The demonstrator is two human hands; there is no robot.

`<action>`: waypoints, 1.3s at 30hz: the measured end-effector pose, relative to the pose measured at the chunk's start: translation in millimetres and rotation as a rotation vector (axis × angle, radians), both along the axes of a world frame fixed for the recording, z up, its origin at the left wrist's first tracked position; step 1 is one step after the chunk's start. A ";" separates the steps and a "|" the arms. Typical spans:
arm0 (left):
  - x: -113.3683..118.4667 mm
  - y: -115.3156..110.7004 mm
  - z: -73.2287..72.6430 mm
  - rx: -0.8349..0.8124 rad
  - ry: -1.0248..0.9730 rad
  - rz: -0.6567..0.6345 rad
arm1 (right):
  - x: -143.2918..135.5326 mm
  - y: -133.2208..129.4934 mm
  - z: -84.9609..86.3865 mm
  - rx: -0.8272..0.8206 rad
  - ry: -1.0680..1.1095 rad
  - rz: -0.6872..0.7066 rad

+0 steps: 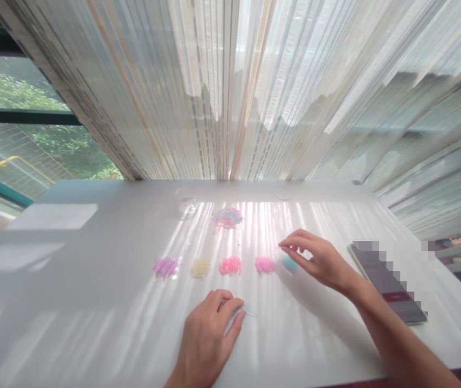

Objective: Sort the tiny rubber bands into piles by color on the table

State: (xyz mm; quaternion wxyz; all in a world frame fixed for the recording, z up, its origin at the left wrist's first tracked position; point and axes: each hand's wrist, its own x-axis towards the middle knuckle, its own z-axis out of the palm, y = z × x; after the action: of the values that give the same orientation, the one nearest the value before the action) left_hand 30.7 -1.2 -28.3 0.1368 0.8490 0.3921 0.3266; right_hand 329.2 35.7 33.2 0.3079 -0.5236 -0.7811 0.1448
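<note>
On the white table (93, 302) lies a row of small sorted heaps of tiny elastic bands: purple (166, 266), pale yellow (200, 267), pink (230, 265), a second pink (265, 264) and teal (289, 263). Behind them sits a mixed-colour heap (227, 217). My right hand (315, 258) hovers just over the teal heap, thumb and forefinger pinched on what looks like a thin band. My left hand (210, 334) rests on the table in front of the row, fingers curled, with a small clear band (249, 310) at its fingertips.
A clear glass dish (185, 203) stands at the back near the white curtain (230, 86). A dark flat phone-like thing (387, 283), partly blurred out, lies at the right. A window with greenery shows at the left.
</note>
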 end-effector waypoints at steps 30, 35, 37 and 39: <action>2.8 -1.2 -4.7 0.031 -0.007 0.060 | 43.9 -13.7 -11.1 -0.383 -0.028 -0.270; 2.3 -1.0 -2.2 0.001 -0.004 0.054 | 42.6 -12.4 -6.6 -0.330 -0.005 -0.229; 1.0 -1.1 -2.9 -0.011 0.000 0.053 | 41.5 -11.6 -5.5 -0.330 0.010 -0.233; -0.2 -1.2 -3.7 -0.016 0.002 0.046 | 40.4 -11.1 -4.4 -0.352 0.032 -0.251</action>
State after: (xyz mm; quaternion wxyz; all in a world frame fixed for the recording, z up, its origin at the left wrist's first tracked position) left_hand 30.6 -2.4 -32.0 0.1356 0.8390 0.4142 0.3257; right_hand 369.6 24.5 28.9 0.2396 -0.6601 -0.6674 0.2478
